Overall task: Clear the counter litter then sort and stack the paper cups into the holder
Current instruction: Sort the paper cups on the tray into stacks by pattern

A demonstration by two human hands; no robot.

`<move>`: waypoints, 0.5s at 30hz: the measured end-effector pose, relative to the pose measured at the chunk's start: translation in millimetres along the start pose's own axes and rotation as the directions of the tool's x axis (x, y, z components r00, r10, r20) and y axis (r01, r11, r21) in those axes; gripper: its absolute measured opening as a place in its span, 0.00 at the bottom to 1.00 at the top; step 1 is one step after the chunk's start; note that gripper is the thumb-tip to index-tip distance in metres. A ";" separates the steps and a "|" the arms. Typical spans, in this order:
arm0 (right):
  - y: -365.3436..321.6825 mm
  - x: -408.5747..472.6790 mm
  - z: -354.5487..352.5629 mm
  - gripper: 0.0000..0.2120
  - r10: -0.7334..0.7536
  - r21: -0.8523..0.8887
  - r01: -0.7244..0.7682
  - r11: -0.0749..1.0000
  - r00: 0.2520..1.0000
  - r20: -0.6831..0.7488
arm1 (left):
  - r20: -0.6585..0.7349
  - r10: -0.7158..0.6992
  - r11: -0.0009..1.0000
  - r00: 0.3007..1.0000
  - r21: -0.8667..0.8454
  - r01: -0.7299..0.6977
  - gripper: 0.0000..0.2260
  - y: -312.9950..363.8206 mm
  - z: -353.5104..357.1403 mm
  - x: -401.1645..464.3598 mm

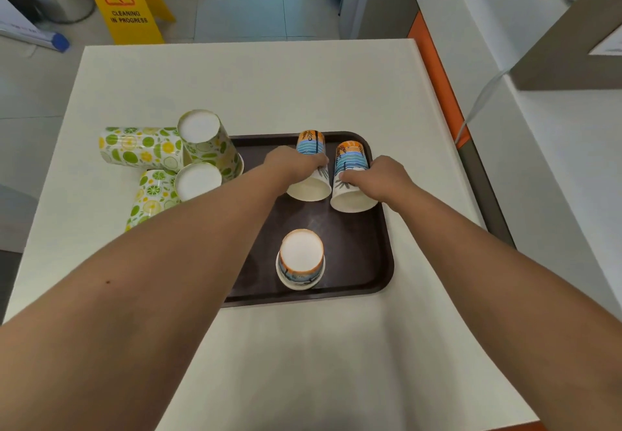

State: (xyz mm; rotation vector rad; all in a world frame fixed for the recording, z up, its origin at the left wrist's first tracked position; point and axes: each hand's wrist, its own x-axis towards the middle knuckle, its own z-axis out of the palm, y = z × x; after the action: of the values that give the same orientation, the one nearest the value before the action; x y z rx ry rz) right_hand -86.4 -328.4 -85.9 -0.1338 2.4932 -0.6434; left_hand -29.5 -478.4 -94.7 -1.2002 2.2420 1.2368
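A dark brown tray [377, 262] lies on the white counter. Two palm-print paper cups lie on their sides at the tray's far end, mouths toward me. My left hand [294, 161] grips the left palm cup [311, 148]. My right hand [380, 175] grips the right palm cup [351, 161]. A third palm-print cup [300, 259] stands upside down near the tray's front. Left of the tray are lime-print cups: one lying on its side [139, 146], one tilted against the tray edge [205, 138], and one nearer me [168, 191], partly hidden by my left forearm.
The white counter [303, 346] ends at an orange-edged side on the right [434, 70]. A yellow wet-floor sign [124, 0] stands on the floor beyond the far edge. A grey box-like unit [565, 43] sits on the adjoining surface to the right.
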 end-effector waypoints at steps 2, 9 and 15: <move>0.3 -5.0 -2.9 0.27 0.055 0.167 -0.064 0.984 0.997 0.057 | 0.008 -0.039 0.986 0.999 -0.162 0.040 0.30 -0.7 -1.7 -3.2; -0.5 -44.3 -26.5 0.20 0.071 0.651 -0.169 0.740 0.982 0.174 | 0.080 -0.007 0.757 0.997 -0.651 0.058 0.22 0.8 -36.8 -49.7; -3.0 -88.9 -40.2 0.06 -0.002 0.790 -0.095 0.605 0.993 0.121 | -0.106 0.077 0.778 0.991 -0.616 -0.126 0.17 -21.1 -48.9 -112.3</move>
State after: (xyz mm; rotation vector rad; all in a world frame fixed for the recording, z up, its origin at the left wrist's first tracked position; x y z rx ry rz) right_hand -33.5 -294.2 -11.4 0.2345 1.8601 -1.6138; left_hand 60.3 -465.2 -9.8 -1.3579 2.0163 2.1240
